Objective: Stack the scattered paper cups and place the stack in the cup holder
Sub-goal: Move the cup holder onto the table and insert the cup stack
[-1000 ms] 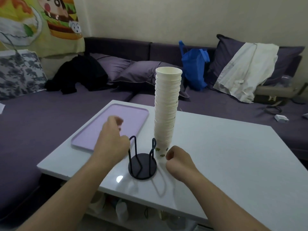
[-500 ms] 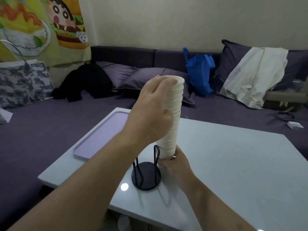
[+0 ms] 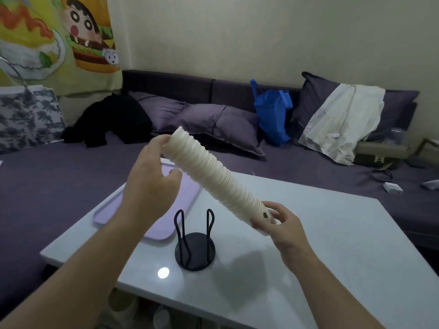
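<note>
A long stack of white paper cups (image 3: 213,179) hangs tilted in the air above the white table (image 3: 332,245), its open end up and to the left. My left hand (image 3: 152,184) grips the stack's upper end. My right hand (image 3: 282,224) holds its lower end, where a green mark shows on the bottom cup. The black wire cup holder (image 3: 194,243) stands empty on the table just below the stack, between my two arms.
A lilac tray (image 3: 187,200) lies on the table's left side, partly behind my left arm. A purple sofa (image 3: 237,129) with cushions, a blue bag (image 3: 273,115), black clothing and a white cloth runs behind the table.
The stack stood upright on the table beside the holder. Both hands took hold of it, lifted it and tipped it to a slant above the holder.
</note>
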The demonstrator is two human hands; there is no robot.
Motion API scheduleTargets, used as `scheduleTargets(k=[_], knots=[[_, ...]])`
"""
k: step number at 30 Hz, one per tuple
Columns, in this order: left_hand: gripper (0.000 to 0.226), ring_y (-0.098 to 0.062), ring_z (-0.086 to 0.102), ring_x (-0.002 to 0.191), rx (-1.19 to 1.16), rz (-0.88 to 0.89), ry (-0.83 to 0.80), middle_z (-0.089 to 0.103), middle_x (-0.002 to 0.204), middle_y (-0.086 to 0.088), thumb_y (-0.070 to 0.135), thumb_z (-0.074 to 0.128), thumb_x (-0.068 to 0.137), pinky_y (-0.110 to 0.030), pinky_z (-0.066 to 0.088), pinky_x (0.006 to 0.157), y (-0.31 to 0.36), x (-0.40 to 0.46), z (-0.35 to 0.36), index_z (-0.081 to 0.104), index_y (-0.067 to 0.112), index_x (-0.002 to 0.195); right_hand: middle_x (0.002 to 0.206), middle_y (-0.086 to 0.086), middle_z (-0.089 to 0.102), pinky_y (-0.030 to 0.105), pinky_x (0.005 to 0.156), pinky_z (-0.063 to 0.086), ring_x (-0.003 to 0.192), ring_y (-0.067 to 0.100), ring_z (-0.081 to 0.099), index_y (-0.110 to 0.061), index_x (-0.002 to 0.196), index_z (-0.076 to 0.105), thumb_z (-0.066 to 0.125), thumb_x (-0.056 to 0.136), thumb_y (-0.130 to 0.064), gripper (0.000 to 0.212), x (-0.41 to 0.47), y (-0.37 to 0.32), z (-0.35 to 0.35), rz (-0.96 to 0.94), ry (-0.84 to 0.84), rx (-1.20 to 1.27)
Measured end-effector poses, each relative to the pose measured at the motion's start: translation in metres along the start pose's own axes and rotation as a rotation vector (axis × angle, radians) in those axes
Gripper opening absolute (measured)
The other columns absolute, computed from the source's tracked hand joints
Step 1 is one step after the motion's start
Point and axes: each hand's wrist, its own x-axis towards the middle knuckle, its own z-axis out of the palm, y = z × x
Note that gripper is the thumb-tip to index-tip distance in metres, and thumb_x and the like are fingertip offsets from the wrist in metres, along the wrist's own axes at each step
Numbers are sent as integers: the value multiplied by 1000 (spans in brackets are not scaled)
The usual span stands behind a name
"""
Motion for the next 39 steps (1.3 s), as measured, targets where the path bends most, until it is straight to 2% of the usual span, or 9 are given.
scheduleTargets(k=[5, 11, 18, 21, 23, 29, 33, 36, 39], knots=[[54, -19, 66, 113, -47, -221, -28, 68, 126, 5, -5, 64, 91, -34, 50, 89, -26, -24, -4, 56, 25, 136, 127, 13, 71, 51, 94, 62, 111, 32, 72, -29, 122, 74, 91, 81, -13, 47, 3, -7, -22, 2, 110, 185], [48, -7, 65, 79, 8, -343, -144, 71, 115, -4, 14, 82, 88, -18, 42, 62, -44, -25, 3, 52, 24, 123, 139, 20, 59, 51, 84, 66, 120, 36, 67, -15, 135, 65, 76, 93, -6, 44, 5, -44, -27, -81, 168, 457], [100, -26, 67, 92, 184, -263, -173, 62, 116, 4, 6, 85, 80, -34, 49, 72, -53, -20, 11, 29, 21, 161, 137, 12, 67, 52, 95, 63, 125, 30, 69, -13, 139, 62, 83, 89, -18, 55, 1, -101, -12, -274, 174, 498], [50, -29, 66, 83, 303, -201, -160, 70, 91, 2, 1, 78, 75, -34, 49, 60, -63, -18, 16, 62, 19, 118, 133, 6, 69, 49, 97, 63, 121, 23, 72, -14, 142, 59, 84, 88, -21, 60, -6, -112, 1, -325, 177, 474], [32, -27, 66, 76, 330, -178, -150, 70, 78, 3, 5, 77, 74, -36, 51, 57, -67, -19, 18, 63, 20, 99, 136, 7, 68, 50, 98, 62, 122, 23, 72, -16, 147, 55, 83, 86, -25, 68, -9, -119, 8, -351, 167, 460], [52, -17, 71, 87, 218, -103, -172, 75, 90, 14, 28, 95, 67, -39, 61, 76, -65, -20, 18, 71, 29, 112, 140, 5, 59, 53, 90, 65, 124, 25, 69, -31, 146, 46, 74, 98, -27, 56, -14, -148, 17, -457, 170, 428], [62, -6, 68, 97, 171, -50, -160, 73, 101, 21, 34, 97, 65, -29, 54, 81, -57, -18, 17, 70, 34, 120, 131, 1, 67, 58, 98, 61, 126, 27, 67, -34, 141, 48, 73, 101, -26, 47, -17, -175, 18, -554, 159, 420], [60, -3, 67, 98, 141, -9, -181, 73, 102, 23, 40, 96, 65, -29, 56, 82, -51, -22, 18, 71, 35, 118, 137, 12, 65, 64, 105, 55, 131, 34, 63, -28, 142, 48, 76, 99, -29, 51, -18, -195, 19, -639, 158, 367], [58, -5, 63, 103, 107, -31, -250, 71, 106, 21, 51, 92, 63, -31, 57, 84, -46, -33, 29, 71, 37, 115, 132, 11, 67, 49, 101, 60, 117, 22, 70, -23, 143, 48, 77, 98, -29, 53, -20, -210, 25, -691, 146, 280]])
